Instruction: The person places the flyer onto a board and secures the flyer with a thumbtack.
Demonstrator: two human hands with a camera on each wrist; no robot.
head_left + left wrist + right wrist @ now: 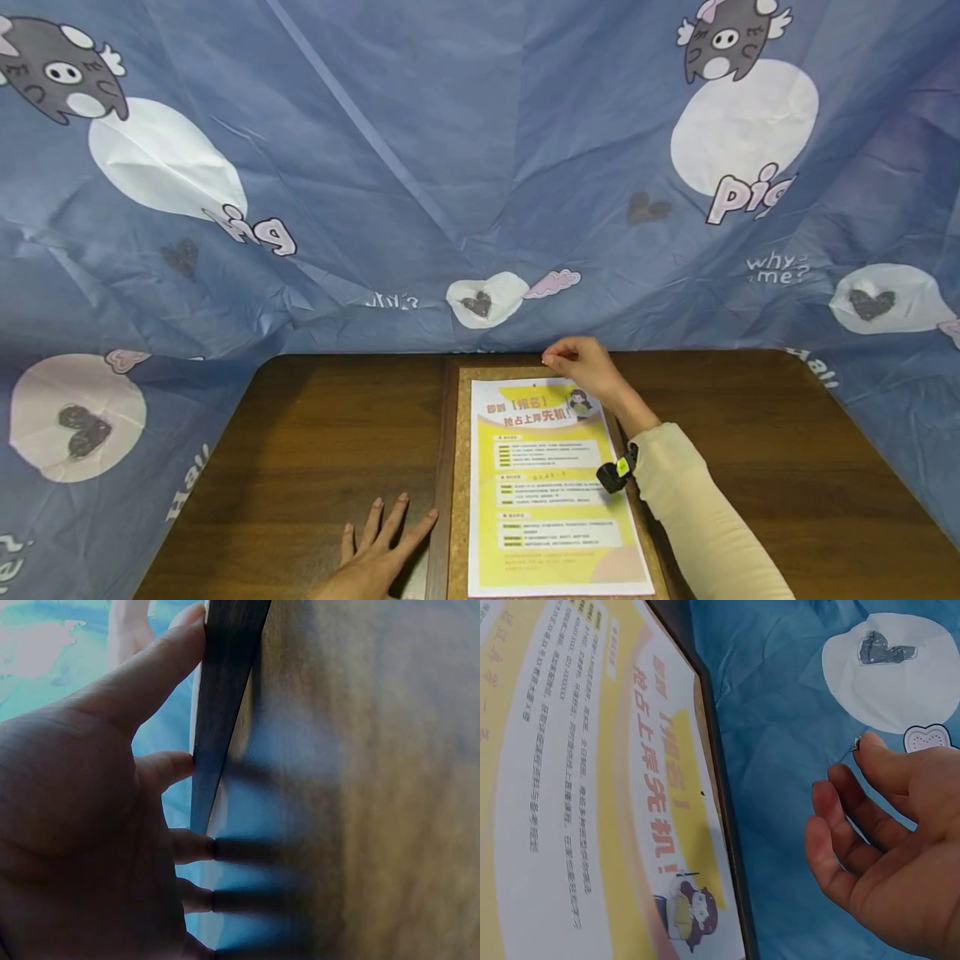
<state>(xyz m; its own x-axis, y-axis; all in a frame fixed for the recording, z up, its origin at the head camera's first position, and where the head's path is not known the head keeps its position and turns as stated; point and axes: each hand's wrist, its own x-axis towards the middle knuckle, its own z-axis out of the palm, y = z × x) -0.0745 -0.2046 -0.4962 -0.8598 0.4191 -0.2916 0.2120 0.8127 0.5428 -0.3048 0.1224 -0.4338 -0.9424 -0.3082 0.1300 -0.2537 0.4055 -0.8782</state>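
A white and yellow printed poster [555, 533] lies on a cork board [460, 517] with a dark wooden frame [441, 475]. Just past the board's top edge, my right hand [588, 365] is raised above the surface. Its thumb and index finger pinch a tiny silvery pin [857, 742], mostly covered by the fingertips; the other fingers bend loosely. A small dark dot [534, 385] shows at the poster's top middle. My left hand [372, 554] is spread at the board's left side. In the left wrist view, its thumb and index finger touch the frame, with the remaining fingertips on the table.
The brown wooden table [322, 442] extends on both sides of the board. A blue cloth [420, 183] printed with pigs and hearts hangs behind the table and along its sides. A black wrist camera [615, 475] on my right wrist hangs over the poster's right edge.
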